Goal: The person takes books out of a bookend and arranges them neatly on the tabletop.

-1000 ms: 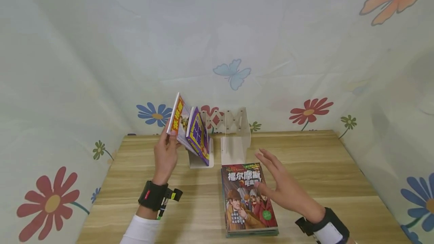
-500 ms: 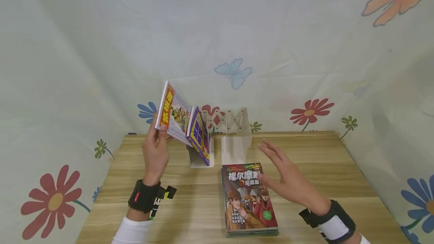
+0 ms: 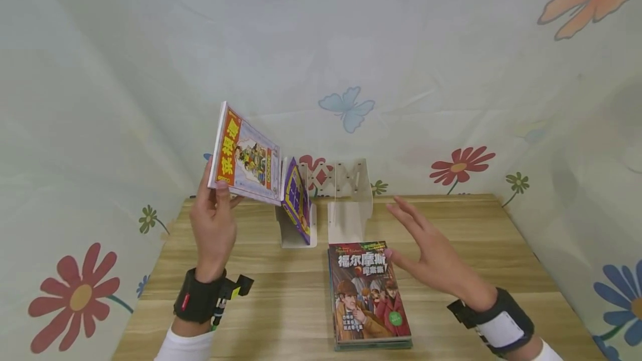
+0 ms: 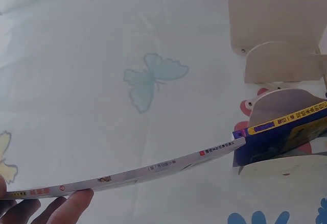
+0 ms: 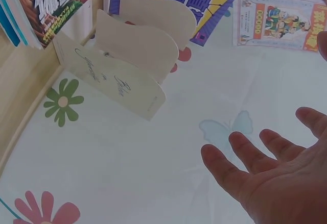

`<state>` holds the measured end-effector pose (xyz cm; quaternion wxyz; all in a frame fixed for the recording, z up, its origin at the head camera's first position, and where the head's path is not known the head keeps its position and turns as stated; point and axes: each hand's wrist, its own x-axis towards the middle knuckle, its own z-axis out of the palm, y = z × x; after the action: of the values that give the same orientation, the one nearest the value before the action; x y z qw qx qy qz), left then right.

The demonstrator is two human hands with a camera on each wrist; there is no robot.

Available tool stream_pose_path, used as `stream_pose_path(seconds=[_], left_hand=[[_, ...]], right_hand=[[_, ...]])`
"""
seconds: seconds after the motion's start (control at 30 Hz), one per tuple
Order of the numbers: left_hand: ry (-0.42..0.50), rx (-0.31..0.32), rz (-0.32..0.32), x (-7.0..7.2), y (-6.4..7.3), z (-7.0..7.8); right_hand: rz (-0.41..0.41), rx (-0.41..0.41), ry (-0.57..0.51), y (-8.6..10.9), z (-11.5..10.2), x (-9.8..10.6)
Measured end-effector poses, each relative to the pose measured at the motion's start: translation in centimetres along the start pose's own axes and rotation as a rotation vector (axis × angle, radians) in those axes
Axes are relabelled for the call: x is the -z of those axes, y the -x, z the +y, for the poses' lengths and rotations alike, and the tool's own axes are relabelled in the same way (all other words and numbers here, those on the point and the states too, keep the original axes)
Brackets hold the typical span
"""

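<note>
My left hand (image 3: 214, 230) pinches a thin book (image 3: 251, 160) with a red and yellow title strip by its lower left corner. That book is raised and tilted; its far end meets the edge of a purple and yellow book (image 3: 297, 199), which leans in the left part of a white folding bookend (image 3: 346, 222). In the left wrist view the held book's white spine (image 4: 138, 173) runs from my fingers to the purple book. My right hand (image 3: 436, 261) hovers with fingers spread, holding nothing, beside a stack of books (image 3: 371, 299) topped by a brown detective cover.
The wooden table (image 3: 466, 238) carries the bookend near its back edge and the book stack at the front middle. A flower-printed white curtain (image 3: 426, 71) hangs close behind the table and along both sides.
My left hand has moved left and up with the thin book, drawing it away from the purple book and turning its cover more into view. The right hand has shifted slightly right and up.
</note>
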<state>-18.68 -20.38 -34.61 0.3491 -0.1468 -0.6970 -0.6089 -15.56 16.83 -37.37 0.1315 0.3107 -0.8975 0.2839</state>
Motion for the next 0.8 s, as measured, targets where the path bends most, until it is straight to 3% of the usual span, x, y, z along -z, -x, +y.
stream_pose_path(seconds=[0.27,0.4,0.6,0.8], left_hand=[[0.07,-0.007,-0.011,-0.5,0.0,5.0],[0.08,0.028,-0.032,-0.9,0.3,6.5],[0.116,0.064,-0.067,-1.4,1.1,6.9],[0.151,0.118,-0.128,-1.9,2.6,5.7]], right_hand=[[0.023,0.03,0.01,-0.8,-0.2,0.9],[0.035,0.055,0.017,-1.3,-0.4,1.3],[0.023,0.039,0.028,-1.7,-0.7,2.0],[0.014,0.029,0.033,-1.9,-0.8,2.3]])
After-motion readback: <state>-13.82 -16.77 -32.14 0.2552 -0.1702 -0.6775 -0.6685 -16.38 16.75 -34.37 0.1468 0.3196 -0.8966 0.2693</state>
